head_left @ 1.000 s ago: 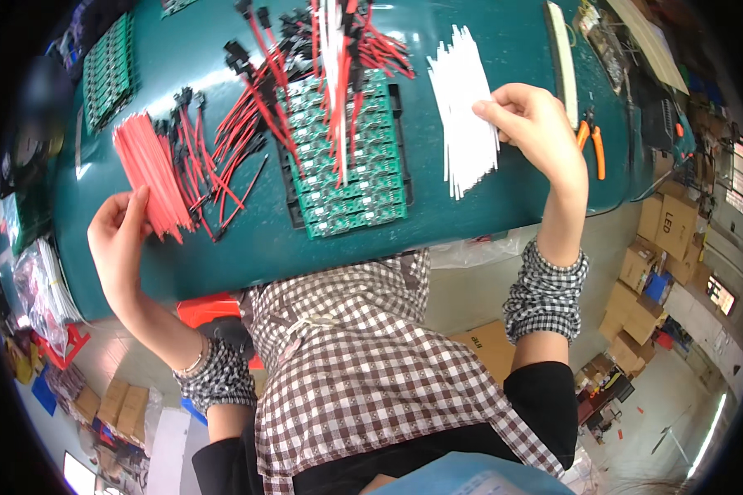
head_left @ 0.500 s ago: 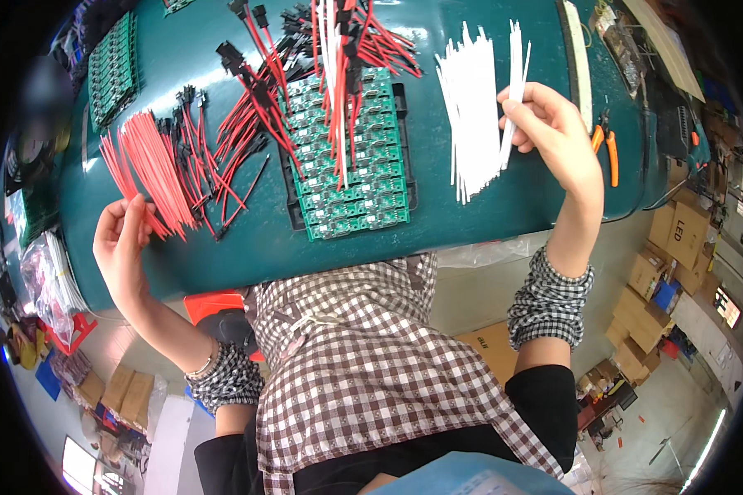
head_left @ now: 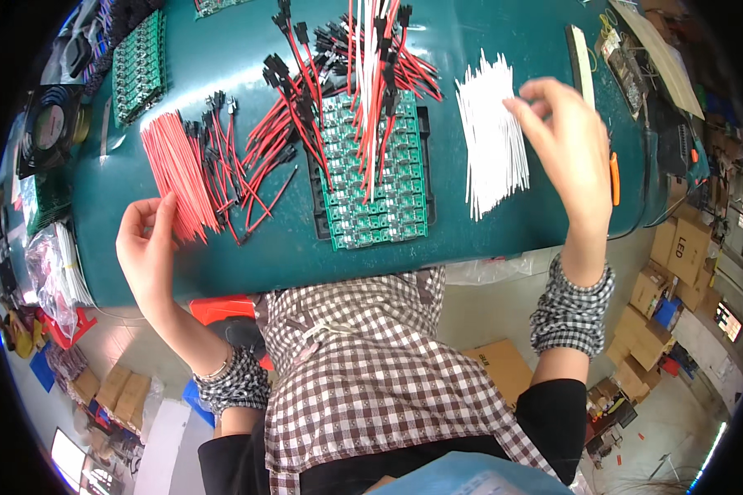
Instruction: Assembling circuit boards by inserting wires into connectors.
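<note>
My left hand (head_left: 147, 252) rests at the lower left of a bundle of red wires (head_left: 177, 177). Its thumb tip touches or nearly touches the bundle's edge, and its bent fingers are apart with no wire visible between them. My right hand (head_left: 565, 148) hovers beside the upper right of a bundle of white wires (head_left: 494, 140), thumb and forefinger apart and nothing seen in them. Between the two bundles lies a panel of green circuit boards (head_left: 376, 223) on a black tray. Red, white and black leads with black connectors (head_left: 376, 107) lie across its upper part.
Short red and black leads (head_left: 219, 153) lie right of the red bundle. Another green board panel (head_left: 139, 66) is at the far left, near a black fan (head_left: 49, 128). Orange-handled pliers (head_left: 614, 177) lie partly behind my right wrist. The green table's front edge runs before my apron.
My right hand has let go of several white wires, which now lie with the main bundle. The stray red wires at my left hand have merged into their bundle. The whole view has shifted slightly.
</note>
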{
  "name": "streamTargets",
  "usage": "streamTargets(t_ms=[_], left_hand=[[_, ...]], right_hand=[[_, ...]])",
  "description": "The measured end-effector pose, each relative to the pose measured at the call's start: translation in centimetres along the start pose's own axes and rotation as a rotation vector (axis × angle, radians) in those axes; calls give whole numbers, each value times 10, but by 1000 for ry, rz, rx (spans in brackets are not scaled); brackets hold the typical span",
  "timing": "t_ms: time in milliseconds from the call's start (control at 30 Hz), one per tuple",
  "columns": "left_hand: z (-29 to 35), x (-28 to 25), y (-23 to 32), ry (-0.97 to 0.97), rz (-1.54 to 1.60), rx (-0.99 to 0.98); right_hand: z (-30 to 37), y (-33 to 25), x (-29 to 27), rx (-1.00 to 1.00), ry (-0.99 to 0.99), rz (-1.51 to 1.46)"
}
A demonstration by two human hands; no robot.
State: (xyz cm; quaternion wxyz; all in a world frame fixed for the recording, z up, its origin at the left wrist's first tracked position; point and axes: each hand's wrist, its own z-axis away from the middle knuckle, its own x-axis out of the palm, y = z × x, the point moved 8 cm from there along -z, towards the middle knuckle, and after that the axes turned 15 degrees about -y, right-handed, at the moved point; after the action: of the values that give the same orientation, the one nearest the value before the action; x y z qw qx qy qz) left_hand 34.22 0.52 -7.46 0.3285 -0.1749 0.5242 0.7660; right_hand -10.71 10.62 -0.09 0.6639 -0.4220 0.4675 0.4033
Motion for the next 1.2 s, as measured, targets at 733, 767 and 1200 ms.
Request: streamTargets(t_ms=[733,767,1200], left_hand=[[-39,64,110,-87,4,390],[-36,64,108,-85,234,447],[28,81,90,-33,313,641]], right_hand=[[-106,-11,63,-157,-389,-1099],[-104,-7,64,-148,-382,-1095],[18,-17,24,-238,-56,-1300]])
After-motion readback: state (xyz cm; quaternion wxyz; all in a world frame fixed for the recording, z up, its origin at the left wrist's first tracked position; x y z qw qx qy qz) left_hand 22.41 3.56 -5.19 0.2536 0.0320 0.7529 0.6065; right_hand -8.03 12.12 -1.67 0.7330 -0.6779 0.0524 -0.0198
